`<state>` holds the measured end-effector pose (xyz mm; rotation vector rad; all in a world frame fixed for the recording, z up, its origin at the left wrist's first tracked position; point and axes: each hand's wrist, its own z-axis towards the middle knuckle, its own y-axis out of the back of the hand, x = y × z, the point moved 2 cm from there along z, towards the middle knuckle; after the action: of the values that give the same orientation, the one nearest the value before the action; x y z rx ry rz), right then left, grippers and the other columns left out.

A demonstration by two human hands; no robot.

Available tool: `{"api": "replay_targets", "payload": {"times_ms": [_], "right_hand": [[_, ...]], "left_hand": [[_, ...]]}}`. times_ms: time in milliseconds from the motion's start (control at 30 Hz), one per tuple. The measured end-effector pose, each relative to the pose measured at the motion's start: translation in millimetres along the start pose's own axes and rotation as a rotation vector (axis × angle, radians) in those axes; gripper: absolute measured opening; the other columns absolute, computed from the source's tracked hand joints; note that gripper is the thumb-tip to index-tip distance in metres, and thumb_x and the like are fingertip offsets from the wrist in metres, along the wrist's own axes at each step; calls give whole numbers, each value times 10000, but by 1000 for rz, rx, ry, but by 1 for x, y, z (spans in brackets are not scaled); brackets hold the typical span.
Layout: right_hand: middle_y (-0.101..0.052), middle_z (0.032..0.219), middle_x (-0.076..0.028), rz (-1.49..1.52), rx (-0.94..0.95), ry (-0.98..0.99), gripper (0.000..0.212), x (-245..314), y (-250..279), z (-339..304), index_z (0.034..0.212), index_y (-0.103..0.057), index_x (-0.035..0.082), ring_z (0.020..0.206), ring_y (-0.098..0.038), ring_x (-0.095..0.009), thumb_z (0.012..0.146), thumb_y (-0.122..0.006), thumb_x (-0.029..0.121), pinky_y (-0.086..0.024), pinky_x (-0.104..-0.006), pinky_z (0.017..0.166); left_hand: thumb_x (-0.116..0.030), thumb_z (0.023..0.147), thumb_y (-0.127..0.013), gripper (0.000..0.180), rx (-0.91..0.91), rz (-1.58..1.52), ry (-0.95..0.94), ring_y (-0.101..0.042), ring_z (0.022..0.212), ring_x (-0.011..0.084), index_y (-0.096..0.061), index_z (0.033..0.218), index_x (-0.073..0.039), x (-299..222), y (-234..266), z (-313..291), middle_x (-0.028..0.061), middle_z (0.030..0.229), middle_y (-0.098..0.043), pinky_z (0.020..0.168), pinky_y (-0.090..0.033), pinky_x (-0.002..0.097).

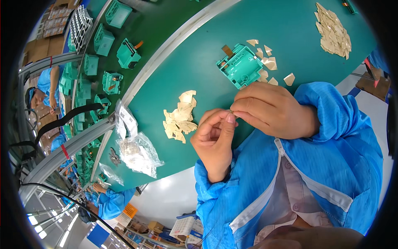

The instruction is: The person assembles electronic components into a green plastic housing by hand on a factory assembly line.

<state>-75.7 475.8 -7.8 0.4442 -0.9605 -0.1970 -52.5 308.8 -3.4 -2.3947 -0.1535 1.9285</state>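
Note:
My left hand point(216, 139) and my right hand point(271, 110) meet fingertip to fingertip above the near edge of the green table point(174, 54). Both pinch a small piece between them, mostly covered by the fingers, so its kind does not show. Just beyond the right hand lies a teal plastic housing point(243, 65) with a brown strip point(227, 51) sticking out of it. Several cream-coloured flat pieces point(269, 63) are scattered beside the housing. Left of my left hand sits a small heap of similar cream pieces point(181, 116).
A larger pile of cream pieces point(333, 33) lies at the far right. Clear plastic bags point(139, 153) rest at the table's left end. Past a metal rail point(166, 41), several teal housings point(128, 54) stand on a green surface. Co-workers in blue point(114, 203) are at the left.

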Motion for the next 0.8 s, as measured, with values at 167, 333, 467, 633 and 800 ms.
{"api": "replay_targets", "payload": {"times_ms": [167, 333, 467, 633, 800], "right_hand": [[-577, 871, -91, -65, 100, 15, 124, -2, 7, -3, 906, -598, 19, 753, -620, -251, 808, -658, 65, -523, -327, 627], [-561, 806, -87, 6, 51, -42, 74, -9, 6, -3, 877, -563, 25, 695, -598, -201, 831, -620, 40, -499, -314, 592], [-600, 858, -77, 776, -34, -640, 52, -24, 12, -5, 921, -538, 36, 717, -593, -153, 917, -589, 44, -485, -283, 640], [-572, 885, -33, 1066, 8, -751, 59, -30, 4, -20, 934, -506, 33, 727, -565, -84, 919, -558, 11, -467, -245, 632], [-590, 976, -37, 1031, 51, -669, 196, -23, 0, -22, 1162, -529, 33, 867, -576, -98, 970, -566, 44, -464, -249, 709]], "left_hand": [[74, 854, -708, 150, 27, 248, -137, -632, 803, 128, -698, 1002, 54, -5, -5, -3, 96, 993, -653, 709, -514, 232], [94, 856, -692, 160, 44, 205, -82, -643, 828, 134, -691, 1010, 50, -4, -10, -4, 99, 992, -651, 717, -518, 235], [11, 929, -628, 124, 12, -53, 69, -673, 825, 191, -608, 1052, 13, 2, -12, -8, 129, 1039, -662, 764, -557, 293], [-90, 985, -571, 119, 1, -400, 142, -633, 1052, 224, -581, 1098, -53, 14, -23, 1, 128, 1144, -658, 916, -498, 340], [0, 959, -586, 171, 74, -493, 110, -600, 1078, 174, -581, 1128, -24, 34, -23, 1, 112, 1145, -649, 985, -441, 312]]}}
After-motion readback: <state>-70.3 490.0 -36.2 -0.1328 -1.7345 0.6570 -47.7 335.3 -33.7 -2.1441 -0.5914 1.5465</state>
